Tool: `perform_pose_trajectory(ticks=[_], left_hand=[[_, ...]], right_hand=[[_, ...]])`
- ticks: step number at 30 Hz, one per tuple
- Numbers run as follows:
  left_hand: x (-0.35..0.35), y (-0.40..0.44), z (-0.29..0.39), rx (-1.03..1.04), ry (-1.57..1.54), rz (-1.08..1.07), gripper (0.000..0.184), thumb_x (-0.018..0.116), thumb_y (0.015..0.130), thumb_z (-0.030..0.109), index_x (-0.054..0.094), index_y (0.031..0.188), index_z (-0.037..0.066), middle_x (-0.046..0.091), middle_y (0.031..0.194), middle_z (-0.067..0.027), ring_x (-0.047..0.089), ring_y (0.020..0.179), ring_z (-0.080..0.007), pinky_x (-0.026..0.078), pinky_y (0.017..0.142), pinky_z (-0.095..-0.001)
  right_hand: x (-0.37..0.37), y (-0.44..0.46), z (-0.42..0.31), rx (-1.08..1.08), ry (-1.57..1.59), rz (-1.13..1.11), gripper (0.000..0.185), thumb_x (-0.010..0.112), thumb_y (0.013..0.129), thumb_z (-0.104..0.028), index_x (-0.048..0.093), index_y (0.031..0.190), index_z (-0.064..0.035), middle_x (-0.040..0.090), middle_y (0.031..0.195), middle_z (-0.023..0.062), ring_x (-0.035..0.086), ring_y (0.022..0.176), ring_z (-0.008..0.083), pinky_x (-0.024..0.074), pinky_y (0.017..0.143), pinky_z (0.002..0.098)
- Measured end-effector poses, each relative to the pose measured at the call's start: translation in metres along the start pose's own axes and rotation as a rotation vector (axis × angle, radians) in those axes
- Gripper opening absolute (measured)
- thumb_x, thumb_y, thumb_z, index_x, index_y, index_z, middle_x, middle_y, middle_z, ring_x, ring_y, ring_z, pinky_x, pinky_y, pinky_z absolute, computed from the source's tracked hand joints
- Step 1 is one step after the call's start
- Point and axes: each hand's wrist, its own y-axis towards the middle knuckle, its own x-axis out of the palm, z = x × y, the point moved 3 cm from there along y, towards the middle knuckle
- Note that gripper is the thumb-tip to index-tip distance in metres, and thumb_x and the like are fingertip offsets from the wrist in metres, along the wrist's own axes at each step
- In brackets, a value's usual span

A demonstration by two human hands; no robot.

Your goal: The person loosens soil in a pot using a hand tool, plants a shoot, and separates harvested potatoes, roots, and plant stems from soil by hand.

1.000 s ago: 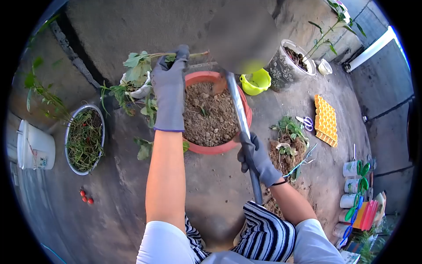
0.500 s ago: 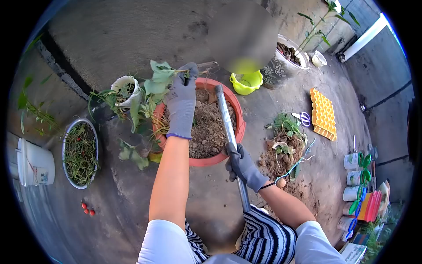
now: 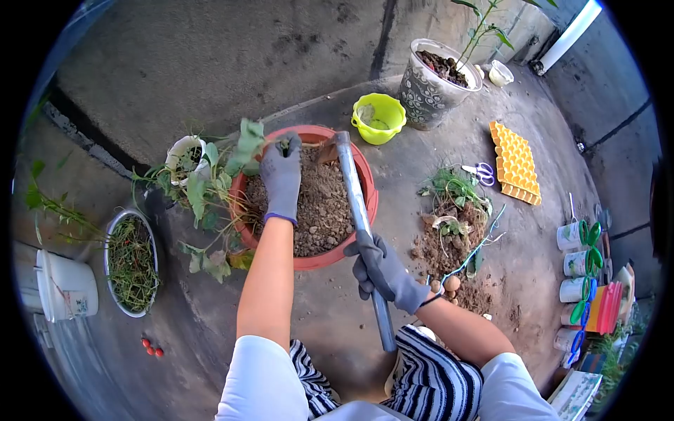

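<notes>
My left hand [image 3: 282,175], in a grey glove, is closed over the left part of a round terracotta-coloured pot [image 3: 309,262]. Its fingers pinch a leafy plant stem [image 3: 247,146], whose large green leaf sticks out to the left. Dry, lumpy soil [image 3: 323,217] fills the pot. A metal-handled hoe [image 3: 358,200] is gripped low on its shaft by my gloved right hand [image 3: 385,272]. The hoe's brown blade [image 3: 327,150] rests at the soil near the pot's far side. More trailing leafy stems [image 3: 210,200] hang over the pot's left rim.
A yellow-green pot [image 3: 379,119] and a patterned planter [image 3: 421,95] stand behind. Rightward are uprooted plants with soil [image 3: 453,235], scissors [image 3: 481,173], yellow egg trays [image 3: 516,163] and several small tubs [image 3: 572,263]. At left are a basin of cuttings [image 3: 130,263], a white bucket [image 3: 69,284] and red fruits [image 3: 152,347].
My left hand has come down from the pot's far rim toward the soil, still with the stem. My right hand keeps its grip on the hoe. The view has shifted slightly.
</notes>
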Motion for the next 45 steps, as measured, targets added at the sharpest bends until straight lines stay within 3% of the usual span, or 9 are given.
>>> perform_pose_trajectory(ticks=[5, 8, 11, 17, 20, 22, 24, 36, 45], left_hand=[[0.002, -0.007, -0.005, 0.002, -0.044, 0.119, 0.049, 0.059, 0.086, 0.055, 0.066, 0.096, 0.007, 0.067, 0.09, -0.0156, 0.065, 0.087, -0.0343, 0.049, 0.076, -0.0415], [0.0, 0.01, -0.003, -0.115, 0.174, -0.056, 0.052, 0.056, 0.086, 0.057, 0.066, 0.093, 0.007, 0.067, 0.09, -0.0156, 0.065, 0.087, -0.0341, 0.049, 0.075, -0.0421], [0.001, 0.022, 0.005, 0.245, 0.253, -0.113, 0.05, 0.052, 0.088, 0.055, 0.065, 0.096, 0.007, 0.066, 0.094, -0.0189, 0.064, 0.087, -0.0356, 0.049, 0.076, -0.0454], [0.028, 0.022, 0.01, 0.492, 0.577, -0.513, 0.031, 0.05, 0.091, 0.033, 0.062, 0.109, 0.01, 0.066, 0.103, -0.0182, 0.064, 0.095, -0.0341, 0.05, 0.081, -0.045], [0.027, 0.004, 0.002, 0.579, 0.642, -0.457, 0.027, 0.05, 0.09, 0.027, 0.063, 0.108, 0.012, 0.066, 0.108, -0.0156, 0.063, 0.101, -0.0319, 0.05, 0.084, -0.0447], [0.023, 0.006, 0.006, 0.474, 0.63, -0.484, 0.028, 0.05, 0.09, 0.028, 0.063, 0.109, 0.012, 0.065, 0.109, -0.0154, 0.062, 0.102, -0.0312, 0.049, 0.085, -0.0448], [0.019, 0.001, 0.006, 0.255, 0.606, -0.553, 0.029, 0.05, 0.09, 0.029, 0.062, 0.111, 0.013, 0.065, 0.112, -0.0148, 0.061, 0.105, -0.0298, 0.049, 0.087, -0.045], [0.013, 0.001, 0.004, 0.292, 0.497, -0.501, 0.033, 0.058, 0.086, 0.036, 0.063, 0.106, 0.01, 0.067, 0.102, -0.015, 0.064, 0.096, -0.0329, 0.05, 0.084, -0.0449], [0.012, 0.009, -0.01, 0.232, 0.505, -0.496, 0.037, 0.059, 0.087, 0.035, 0.062, 0.108, 0.005, 0.064, 0.109, -0.0212, 0.061, 0.101, -0.0355, 0.048, 0.088, -0.0449]], right_hand=[[0.0, -0.01, 0.006, 0.02, -0.039, 0.012, 0.052, 0.035, 0.098, -0.052, 0.045, 0.106, -0.0014, 0.045, 0.058, 0.0028, 0.042, 0.038, 0.0122, 0.0441, 0.037, 0.029], [0.0, -0.013, 0.013, 0.048, -0.028, 0.021, 0.05, 0.037, 0.098, -0.051, 0.045, 0.107, -0.0021, 0.045, 0.058, 0.0032, 0.044, 0.038, 0.0125, 0.0438, 0.036, 0.0284], [-0.003, -0.017, 0.024, 0.009, -0.061, -0.008, 0.048, 0.039, 0.097, -0.05, 0.044, 0.108, -0.0031, 0.047, 0.059, 0.0036, 0.046, 0.039, 0.0127, 0.044, 0.037, 0.0276], [-0.001, -0.023, 0.028, -0.013, -0.103, -0.02, 0.043, 0.043, 0.096, -0.047, 0.045, 0.111, -0.0067, 0.05, 0.061, 0.004, 0.048, 0.041, 0.0122, 0.0433, 0.038, 0.0264], [-0.006, -0.025, 0.027, 0.044, -0.108, 0.008, 0.041, 0.044, 0.096, -0.046, 0.045, 0.112, -0.0075, 0.051, 0.061, 0.0039, 0.048, 0.041, 0.0117, 0.0426, 0.039, 0.0256], [-0.014, -0.027, 0.026, -0.158, -0.032, -0.052, 0.04, 0.048, 0.095, -0.044, 0.045, 0.112, -0.0077, 0.051, 0.064, 0.0028, 0.05, 0.048, 0.0104, 0.0422, 0.042, 0.0247], [-0.019, -0.037, -0.004, -0.127, -0.082, 0.029, 0.036, 0.048, 0.095, -0.04, 0.046, 0.112, -0.0079, 0.051, 0.064, 0.0027, 0.049, 0.049, 0.0092, 0.0423, 0.044, 0.0231], [-0.054, -0.097, -0.042, 0.165, -0.251, 0.052, 0.047, 0.042, 0.098, -0.047, 0.049, 0.109, -0.0019, 0.05, 0.059, 0.003, 0.047, 0.039, 0.0091, 0.0384, 0.037, 0.0221], [-0.045, -0.053, -0.048, 0.037, -0.27, 0.123, 0.048, 0.04, 0.097, -0.05, 0.051, 0.101, -0.0025, 0.049, 0.056, 0.0024, 0.046, 0.036, 0.0106, 0.0393, 0.034, 0.024]])
